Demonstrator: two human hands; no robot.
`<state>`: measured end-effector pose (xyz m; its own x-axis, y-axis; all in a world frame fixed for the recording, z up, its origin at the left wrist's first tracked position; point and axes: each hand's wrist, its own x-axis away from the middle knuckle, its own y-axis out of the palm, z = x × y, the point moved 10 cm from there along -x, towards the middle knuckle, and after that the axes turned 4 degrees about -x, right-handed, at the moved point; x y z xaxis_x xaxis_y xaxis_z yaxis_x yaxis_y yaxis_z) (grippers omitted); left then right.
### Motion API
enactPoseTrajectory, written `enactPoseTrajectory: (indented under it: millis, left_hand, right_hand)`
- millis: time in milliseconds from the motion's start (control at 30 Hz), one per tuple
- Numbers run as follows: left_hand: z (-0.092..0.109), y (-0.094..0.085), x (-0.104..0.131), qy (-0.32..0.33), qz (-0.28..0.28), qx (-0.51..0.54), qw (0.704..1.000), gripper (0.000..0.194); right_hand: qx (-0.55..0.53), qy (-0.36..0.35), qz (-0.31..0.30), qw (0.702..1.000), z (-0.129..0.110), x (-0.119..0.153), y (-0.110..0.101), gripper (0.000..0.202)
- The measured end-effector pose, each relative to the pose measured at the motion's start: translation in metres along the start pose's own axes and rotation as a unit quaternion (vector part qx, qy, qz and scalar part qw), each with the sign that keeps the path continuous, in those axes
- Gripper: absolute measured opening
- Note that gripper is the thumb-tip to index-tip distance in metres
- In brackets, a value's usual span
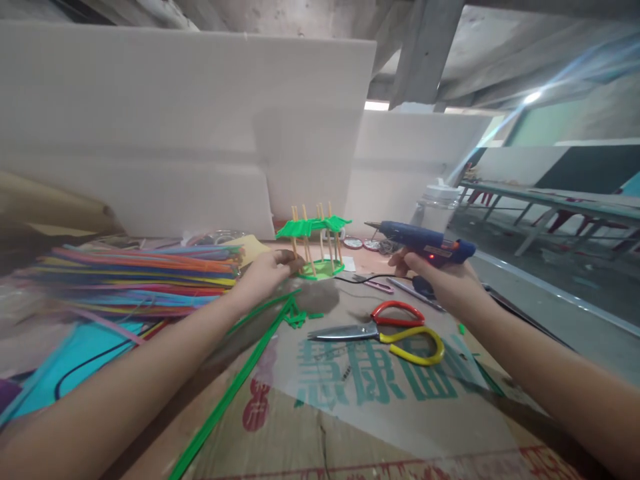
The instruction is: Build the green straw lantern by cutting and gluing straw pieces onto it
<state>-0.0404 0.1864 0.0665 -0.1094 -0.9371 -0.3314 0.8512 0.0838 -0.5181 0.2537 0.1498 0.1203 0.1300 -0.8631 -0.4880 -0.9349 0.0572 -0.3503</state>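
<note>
My left hand has its fingers closed on a thin wooden post at the left side of a small model. The model stands upright, with green strips on top, several wooden sticks as posts and a green-edged base. In my right hand is a blue hot glue gun, its nozzle pointing left toward the model but apart from it. A red light glows on the gun's side. Nearer to me lie scissors with one red and one yellow handle, beside small green cut pieces.
A thick bundle of coloured strips lies at the left. Long green strips run toward me across the cardboard-covered table. A clear jar with a white lid stands behind the glue gun. White boards rise at the back.
</note>
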Motion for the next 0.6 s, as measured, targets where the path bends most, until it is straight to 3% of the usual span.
enactPoseTrajectory:
  millis: [100, 300, 500, 600]
  left_hand:
    - [-0.001, -0.004, -0.004, 0.017, -0.014, 0.018, 1.0, 0.048]
    - [-0.013, -0.006, -0.012, 0.053, 0.0, 0.001, 0.999, 0.041]
    - [-0.028, 0.006, -0.011, 0.044, 0.01, -0.023, 0.999, 0.038]
    - [-0.029, 0.019, -0.003, 0.046, 0.009, -0.035, 0.998, 0.038]
  right_hand:
    - [-0.006, 0.002, -0.007, 1.0, 0.003, 0.0, 0.0, 0.035]
    - [-0.006, 0.0, -0.009, 1.0, 0.003, 0.0, -0.001, 0.033]
    - [-0.023, -0.007, -0.008, 1.0, 0.003, -0.001, -0.001, 0.031]
    - [-0.034, -0.017, -0.036, 0.999, 0.003, 0.002, 0.009, 0.036]
